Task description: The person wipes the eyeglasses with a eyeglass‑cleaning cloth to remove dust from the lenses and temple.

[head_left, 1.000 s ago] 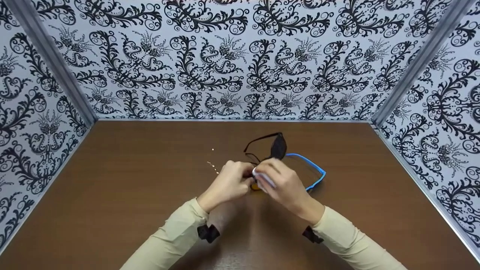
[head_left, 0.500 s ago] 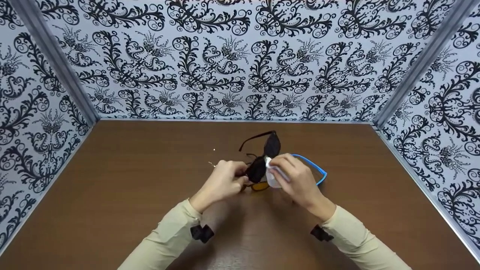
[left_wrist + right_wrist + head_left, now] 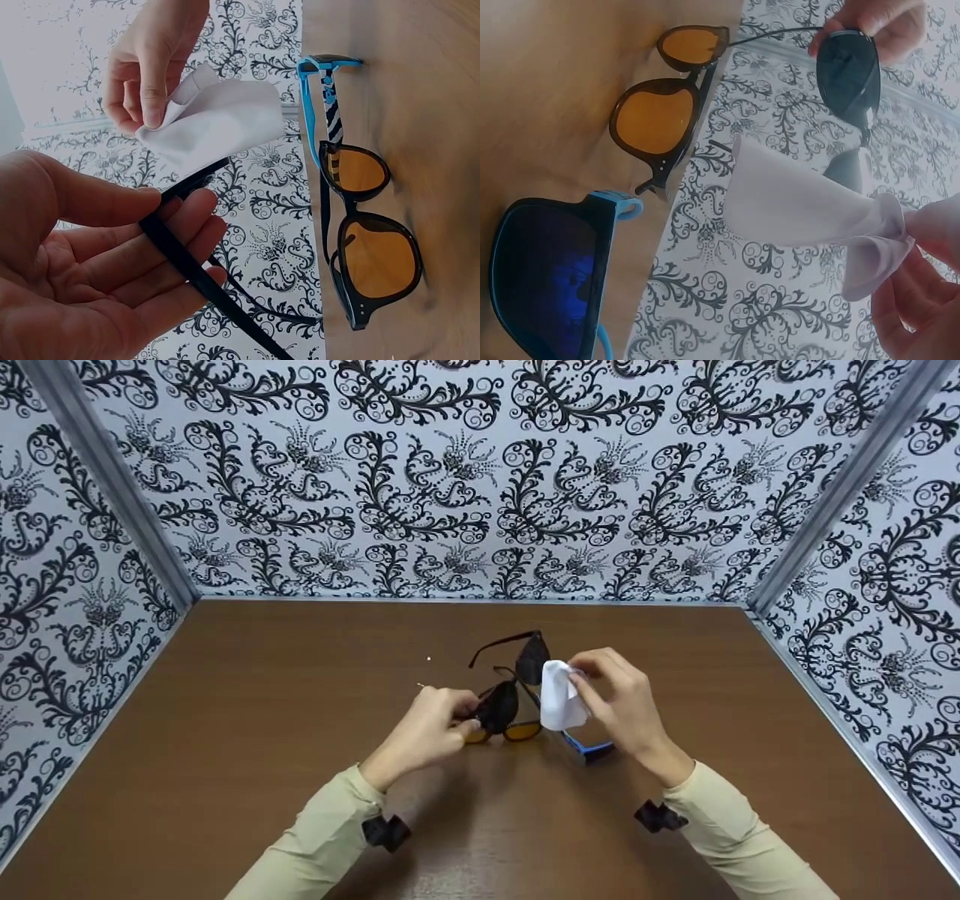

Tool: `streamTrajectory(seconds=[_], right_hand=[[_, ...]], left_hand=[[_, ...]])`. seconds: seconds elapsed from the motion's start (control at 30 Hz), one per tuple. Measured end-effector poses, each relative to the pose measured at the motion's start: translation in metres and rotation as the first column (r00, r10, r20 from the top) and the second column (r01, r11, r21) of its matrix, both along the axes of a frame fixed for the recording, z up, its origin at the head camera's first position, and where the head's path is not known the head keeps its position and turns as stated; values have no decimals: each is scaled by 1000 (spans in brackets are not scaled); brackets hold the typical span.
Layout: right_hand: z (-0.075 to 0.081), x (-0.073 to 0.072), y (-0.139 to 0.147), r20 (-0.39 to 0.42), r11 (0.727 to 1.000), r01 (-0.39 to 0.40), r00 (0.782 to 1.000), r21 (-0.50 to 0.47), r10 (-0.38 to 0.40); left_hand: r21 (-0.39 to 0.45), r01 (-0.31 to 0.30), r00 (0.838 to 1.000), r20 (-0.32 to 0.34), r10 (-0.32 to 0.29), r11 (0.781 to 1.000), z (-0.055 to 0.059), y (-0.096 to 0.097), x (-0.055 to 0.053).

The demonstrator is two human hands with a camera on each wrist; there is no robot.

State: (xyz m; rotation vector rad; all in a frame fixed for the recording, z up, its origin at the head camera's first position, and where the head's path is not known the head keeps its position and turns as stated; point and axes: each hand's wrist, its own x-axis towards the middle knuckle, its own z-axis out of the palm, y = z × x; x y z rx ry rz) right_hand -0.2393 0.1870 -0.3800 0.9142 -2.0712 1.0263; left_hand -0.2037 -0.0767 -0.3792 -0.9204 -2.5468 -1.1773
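Dark-lensed black sunglasses [image 3: 500,706] are held above the table by my left hand [image 3: 427,729], whose thumb and fingers pinch the frame near a hinge. In the left wrist view a black temple arm [image 3: 199,277] runs down across those fingers. My right hand [image 3: 622,701] pinches a white cloth [image 3: 559,696] by a bunched corner, its free part hanging beside the sunglasses. Seen from the right wrist, the cloth [image 3: 795,199] overlaps the lower of the two dark lenses, while the other lens [image 3: 847,75] shows fully near my left fingers.
Orange-lensed glasses [image 3: 381,255] with a dark frame lie on the brown table [image 3: 262,720] below the held pair. Nearby are blue-framed sunglasses [image 3: 551,270] with dark blue lenses, partly hidden by my right hand in the head view. Patterned walls [image 3: 450,472] enclose the table.
My right hand and the cloth have moved right, away from the lens, and the cloth now hangs unfolded. My left hand has shifted slightly left with the sunglasses, exposing more of the orange-lensed pair.
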Motion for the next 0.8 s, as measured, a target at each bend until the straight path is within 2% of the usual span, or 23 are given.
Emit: streamTrajectory(seconds=[0.1, 0.4, 0.6, 0.8], right_hand=[[1, -3, 0, 12, 1000, 15, 1000, -26, -15], [-2, -10, -5, 37, 997, 50, 998, -66, -48], [-7, -6, -10, -15, 999, 29, 999, -35, -30], [-14, 1, -19, -103, 993, -29, 994, 113, 41]], left_hand=[[-7, 26, 1000, -3, -26, 1000, 0, 0, 1], [-96, 98, 990, -91, -107, 991, 3, 5, 7], [-97, 86, 991, -96, -96, 992, 3, 9, 10], [-66, 38, 994, -102, -45, 997, 3, 8, 9]])
